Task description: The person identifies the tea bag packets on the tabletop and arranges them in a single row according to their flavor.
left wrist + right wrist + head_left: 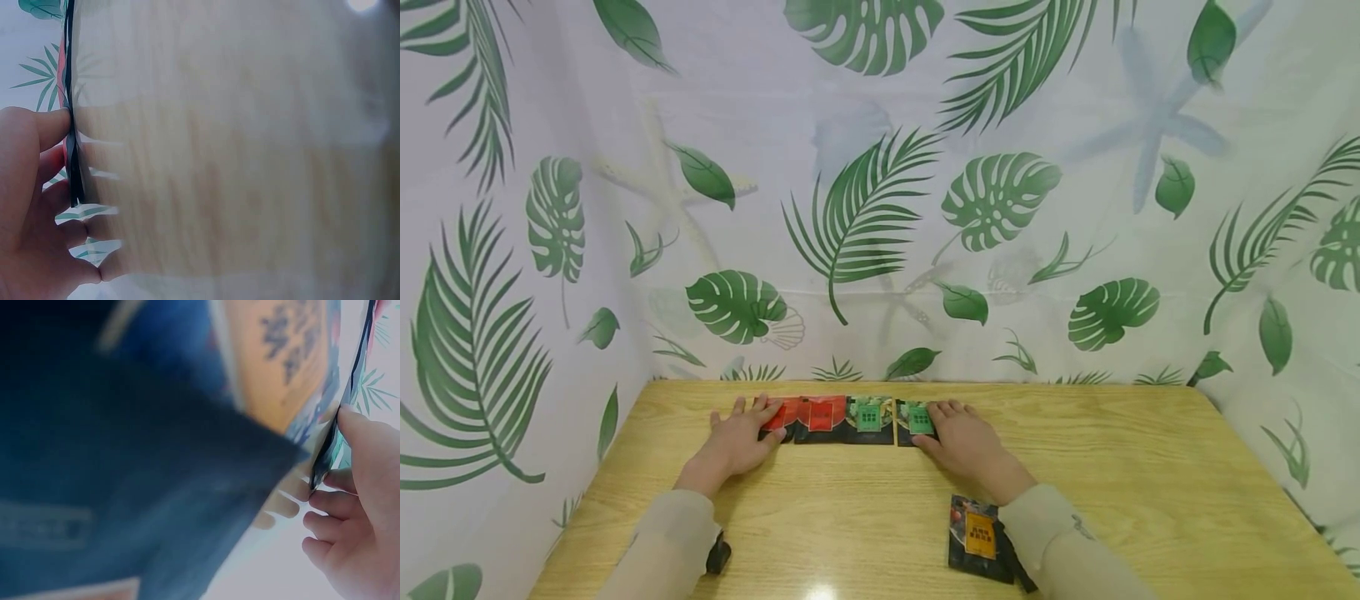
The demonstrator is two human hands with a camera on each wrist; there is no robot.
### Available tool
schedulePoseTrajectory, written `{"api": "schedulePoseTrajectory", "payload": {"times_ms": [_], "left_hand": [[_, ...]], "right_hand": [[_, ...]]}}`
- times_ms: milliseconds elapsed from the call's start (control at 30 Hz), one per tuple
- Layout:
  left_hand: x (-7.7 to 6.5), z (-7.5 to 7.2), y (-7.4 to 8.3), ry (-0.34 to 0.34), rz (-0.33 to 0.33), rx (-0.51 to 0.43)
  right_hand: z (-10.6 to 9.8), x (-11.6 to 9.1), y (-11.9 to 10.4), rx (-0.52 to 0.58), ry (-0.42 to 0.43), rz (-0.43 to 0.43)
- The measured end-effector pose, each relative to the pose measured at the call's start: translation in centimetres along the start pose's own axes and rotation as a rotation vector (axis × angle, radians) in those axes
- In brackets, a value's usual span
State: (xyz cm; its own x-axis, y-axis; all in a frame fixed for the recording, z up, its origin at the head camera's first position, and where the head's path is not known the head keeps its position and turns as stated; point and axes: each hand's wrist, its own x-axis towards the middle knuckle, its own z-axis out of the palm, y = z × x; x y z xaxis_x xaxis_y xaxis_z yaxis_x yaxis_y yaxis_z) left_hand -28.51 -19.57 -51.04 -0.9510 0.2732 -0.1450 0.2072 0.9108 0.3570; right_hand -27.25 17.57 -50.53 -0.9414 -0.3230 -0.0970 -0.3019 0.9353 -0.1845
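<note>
A row of flat food pouches lies along the table's back. Its left part has a red pouch (778, 418) and a second red pouch (822, 418); to their right are a green-labelled pouch (869, 419) and another green-labelled pouch (914, 420), with a narrow gap between these two. My left hand (737, 442) rests at the row's left end, fingers spread, thumb touching the first red pouch. At the right end, my right hand (972, 443) lies against the last green-labelled pouch, thumb at its near corner. The wrist views show the pouch edges (74, 162) side-on.
Below my right forearm lies a black pouch with an orange label (979, 537), with another dark pouch (1017, 560) partly under the sleeve. The wooden table (850, 508) meets a leaf-printed cloth (880, 250) at the back. A small black object (718, 554) is at the left sleeve.
</note>
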Motion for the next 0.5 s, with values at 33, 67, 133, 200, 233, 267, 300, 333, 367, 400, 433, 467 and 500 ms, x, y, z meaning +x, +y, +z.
{"api": "schedulePoseTrajectory", "payload": {"times_ms": [33, 67, 133, 200, 233, 267, 300, 333, 367, 400, 433, 467, 500], "left_hand": [[-0.02, 0.03, 0.00, 0.001, 0.001, 0.000], [0.00, 0.04, -0.03, -0.001, -0.001, -0.001], [0.04, 0.11, -0.11, 0.000, -0.003, 0.000], [0.07, 0.16, -0.18, 0.003, -0.004, 0.000], [0.07, 0.19, -0.21, 0.003, -0.005, -0.001], [0.09, 0.21, -0.23, 0.004, -0.005, -0.003], [0.06, 0.23, -0.24, 0.006, -0.005, -0.005], [0.05, 0.25, -0.26, 0.007, -0.004, -0.007], [0.02, 0.27, -0.26, 0.006, -0.005, -0.008], [-0.01, 0.27, -0.25, 0.006, -0.004, -0.010], [-0.02, 0.27, -0.24, 0.007, -0.004, -0.010], [-0.04, 0.26, -0.23, 0.007, -0.003, -0.010], [-0.08, 0.23, -0.22, 0.008, -0.003, -0.009]], "right_hand": [[0.00, 0.04, -0.09, -0.006, 0.002, -0.001], [0.02, 0.09, -0.17, -0.012, 0.001, 0.000], [0.03, 0.15, -0.30, -0.025, 0.005, -0.003], [-0.04, 0.16, -0.47, -0.034, 0.010, -0.007], [-0.07, 0.16, -0.54, -0.035, 0.013, -0.009], [-0.08, 0.16, -0.60, -0.038, 0.013, -0.008], [-0.12, 0.13, -0.65, -0.039, 0.017, -0.010], [-0.15, 0.11, -0.70, -0.042, 0.017, -0.010], [-0.18, 0.10, -0.74, -0.044, 0.018, -0.010], [-0.21, 0.09, -0.76, -0.045, 0.017, -0.010], [-0.24, 0.10, -0.77, -0.046, 0.016, -0.010], [-0.29, 0.09, -0.79, -0.049, 0.015, -0.010], [-0.37, 0.08, -0.83, -0.051, 0.013, -0.010]]}}
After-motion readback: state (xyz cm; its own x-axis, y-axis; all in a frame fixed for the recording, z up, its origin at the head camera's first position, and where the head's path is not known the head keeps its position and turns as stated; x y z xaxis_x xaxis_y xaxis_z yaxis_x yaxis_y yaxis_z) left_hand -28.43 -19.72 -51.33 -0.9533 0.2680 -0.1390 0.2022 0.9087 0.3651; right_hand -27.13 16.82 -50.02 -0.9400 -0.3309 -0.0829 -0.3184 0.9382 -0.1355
